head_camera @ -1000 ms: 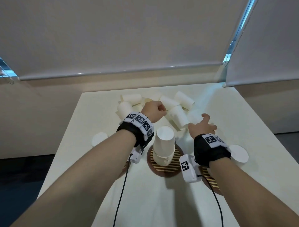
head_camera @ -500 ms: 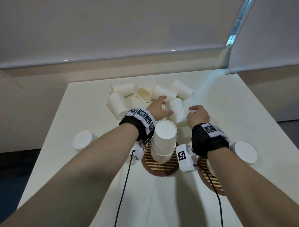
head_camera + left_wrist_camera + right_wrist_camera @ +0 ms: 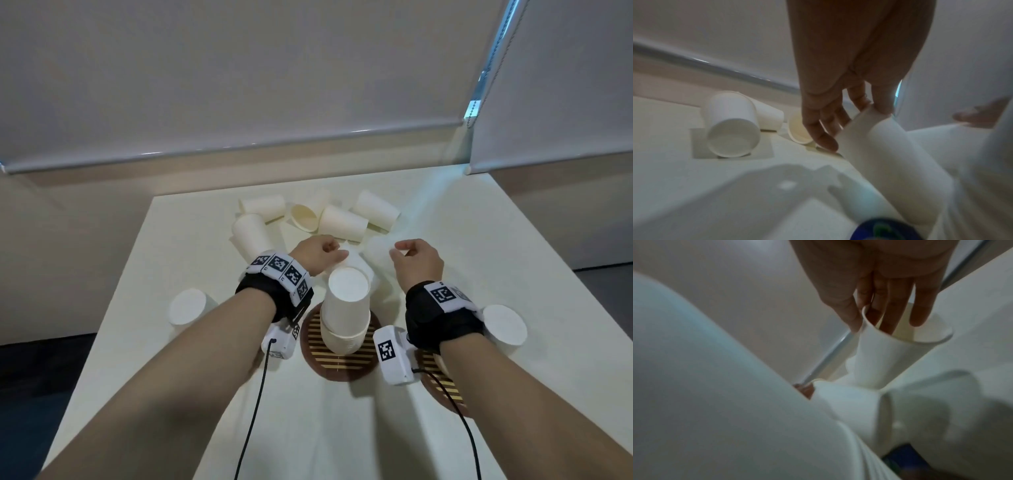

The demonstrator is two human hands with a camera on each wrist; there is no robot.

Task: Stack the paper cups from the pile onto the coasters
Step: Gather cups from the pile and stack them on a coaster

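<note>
Desk: cream top that carries everything.

Pile of paper cups: lies on its sides toward the desk's far edge, cups touching.

Round slatted coaster: nearer your edge, with a stack of upturned cups. A second coaster sits to its right, half hidden by your wrist.

Your left hand: fingers curled round a tilted cup just behind the stack.

Your right hand: pinching the rim of another cup, thumb outside, fingers inside.

Risk: your left wrist passes close to the stack, so a swing back could topple it. A rim pinch could crease the soft paper.

Views: only the right wrist camera shows fingers inside the rim; only the head camera shows the coasters.
</note>
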